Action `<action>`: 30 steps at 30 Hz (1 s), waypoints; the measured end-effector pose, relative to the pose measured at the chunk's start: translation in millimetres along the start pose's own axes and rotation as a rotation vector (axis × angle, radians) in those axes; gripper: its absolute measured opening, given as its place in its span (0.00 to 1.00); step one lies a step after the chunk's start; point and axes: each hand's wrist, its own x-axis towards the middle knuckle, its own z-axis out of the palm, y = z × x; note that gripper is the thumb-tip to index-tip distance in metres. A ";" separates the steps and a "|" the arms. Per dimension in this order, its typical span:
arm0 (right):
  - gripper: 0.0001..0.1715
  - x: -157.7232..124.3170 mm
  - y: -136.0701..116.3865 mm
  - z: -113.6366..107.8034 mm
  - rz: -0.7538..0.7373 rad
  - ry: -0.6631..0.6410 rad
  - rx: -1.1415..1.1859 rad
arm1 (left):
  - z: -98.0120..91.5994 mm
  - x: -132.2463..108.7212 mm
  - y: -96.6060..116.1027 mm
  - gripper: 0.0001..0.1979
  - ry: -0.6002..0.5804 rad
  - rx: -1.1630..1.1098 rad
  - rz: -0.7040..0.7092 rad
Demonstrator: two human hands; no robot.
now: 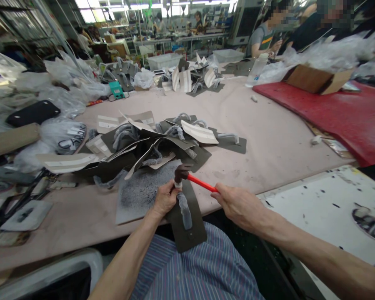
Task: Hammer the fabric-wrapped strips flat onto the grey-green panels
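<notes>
My right hand point(233, 204) is wrapped round the red handle of a hammer point(200, 182), whose dark head is at the upper end of a plastic-wrapped handle. That wrapped handle point(184, 212) lies along a dark grey-green panel point(195, 233), which hangs over the table's front edge toward my lap. My left hand point(166, 199) is closed at the panel's left side, pinching it near the wrapped handle's top, right under the hammer head. Its fingertips are partly hidden. Beneath them lies a speckled grey board point(136, 196).
A heap of similar panels with wrapped handles point(150, 141) covers the table point(237, 171) ahead. Further back are more panels point(190, 77), a clear bottle point(256, 71) and a cardboard box point(318, 79) on a red sheet point(331, 112). Plastic bags point(62, 91) crowd the left. People sit at the back right.
</notes>
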 end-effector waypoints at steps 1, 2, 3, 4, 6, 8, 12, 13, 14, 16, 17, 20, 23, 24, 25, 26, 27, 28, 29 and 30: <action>0.15 1.1 -1.1 -4.5 -0.005 0.080 0.034 | -0.3 0.0 0.7 0.06 0.001 -0.008 0.002; 0.16 2.3 -3.0 -8.3 -0.003 0.195 0.081 | -0.5 0.0 1.4 0.06 0.005 -0.020 0.001; 0.17 3.2 -5.2 -10.5 0.008 0.325 0.129 | -0.6 -0.1 1.9 0.07 0.008 -0.030 -0.001; 0.18 3.7 -7.1 -10.5 0.012 0.434 0.165 | -0.6 -0.1 2.2 0.07 0.010 -0.040 -0.005; 0.20 3.3 -7.9 -4.3 0.002 0.456 0.154 | -0.2 -0.3 1.7 0.07 0.007 -0.048 -0.011; 0.19 1.4 -3.3 4.9 -0.027 0.226 0.061 | 0.4 -0.6 0.2 0.08 -0.001 -0.035 -0.020; 0.15 -1.8 15.7 13.0 0.085 -0.131 -0.011 | 1.3 -1.0 -1.0 0.10 -0.003 -0.040 -0.032; 0.15 -2.0 21.2 14.8 0.133 -0.137 0.024 | 1.3 -1.0 -0.4 0.09 0.002 -0.049 -0.031; 0.16 -2.0 27.1 18.2 0.183 -0.135 0.080 | 1.3 -1.0 0.4 0.08 0.005 -0.057 -0.027; 0.18 -0.8 41.3 31.4 0.270 -0.141 0.231 | 1.1 -0.9 2.1 0.07 0.005 -0.071 -0.021; 0.19 0.2 49.8 40.7 0.316 -0.158 0.307 | 1.0 -0.8 2.7 0.06 0.002 -0.077 -0.019; 0.21 5.2 76.1 69.7 0.438 -0.235 0.356 | 0.9 -1.0 2.6 0.06 -0.001 -0.087 -0.026; 0.19 10.6 84.7 82.4 0.447 -0.220 0.143 | 0.8 -1.3 1.4 0.07 0.006 -0.095 -0.044; 0.17 11.8 79.4 82.2 0.409 -0.159 0.067 | 0.7 -1.3 1.2 0.07 0.007 -0.098 -0.049; 0.16 12.5 69.5 80.9 0.358 -0.086 0.024 | 0.6 -1.1 1.4 0.07 0.009 -0.099 -0.054; 0.17 12.9 55.4 79.4 0.294 -0.016 0.018 | 0.4 -0.8 1.7 0.07 0.011 -0.099 -0.057; 0.19 12.9 38.0 78.9 0.213 0.037 0.036 | 0.4 -0.4 2.2 0.07 0.013 -0.099 -0.059; 0.23 12.9 18.7 80.1 0.134 0.049 0.095 | 0.5 0.1 2.8 0.07 0.012 -0.100 -0.062; 0.26 12.9 -1.0 83.4 0.061 0.012 0.165 | 0.9 0.6 3.3 0.07 0.013 -0.105 -0.068; 0.29 13.0 -19.7 88.7 0.013 -0.043 0.200 | 1.5 1.0 3.9 0.07 0.019 -0.116 -0.080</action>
